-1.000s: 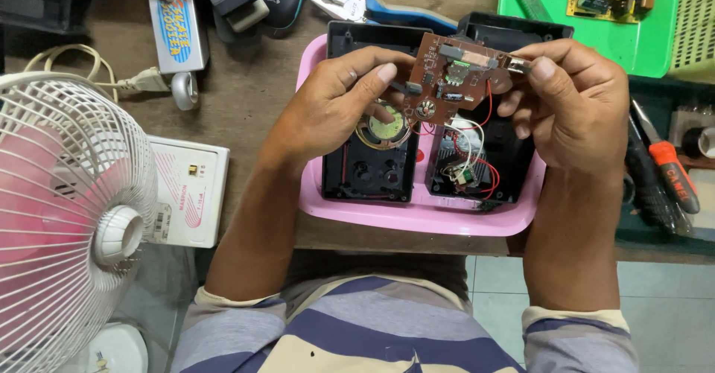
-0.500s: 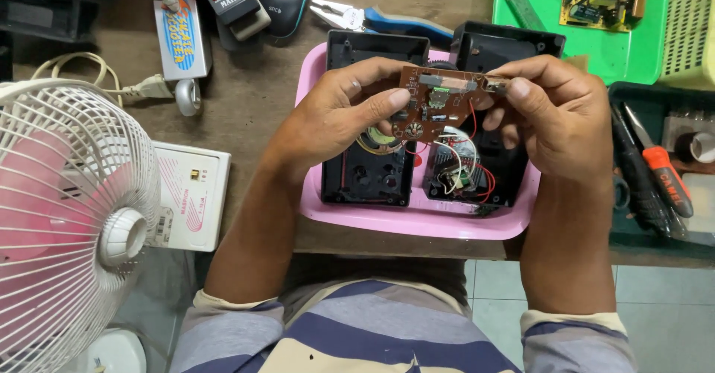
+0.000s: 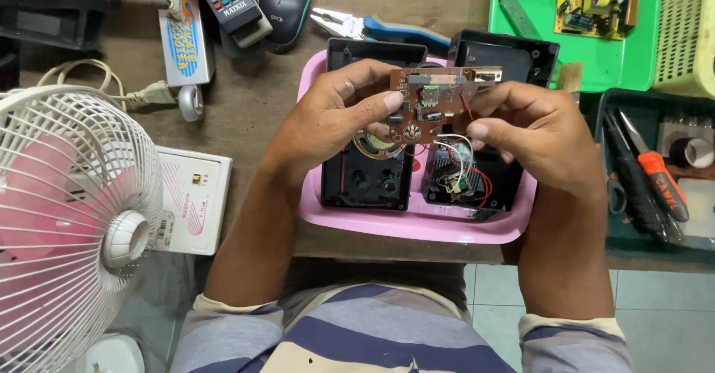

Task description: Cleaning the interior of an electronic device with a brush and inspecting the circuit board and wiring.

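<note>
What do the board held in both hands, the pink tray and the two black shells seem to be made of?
Circuit board: brown, matte laminate by its flat colour, likely phenolic, with small parts mounted. Pink tray: smooth moulded plastic, with a slight sheen and rounded rim. Black shells: matte moulded plastic, with ribs and bosses inside.

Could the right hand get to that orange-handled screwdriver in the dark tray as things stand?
Probably yes, but not at once: the right hand is gripping the brown circuit board. The orange-handled screwdriver lies uncovered in the dark tray beside it, with nothing between.
</note>
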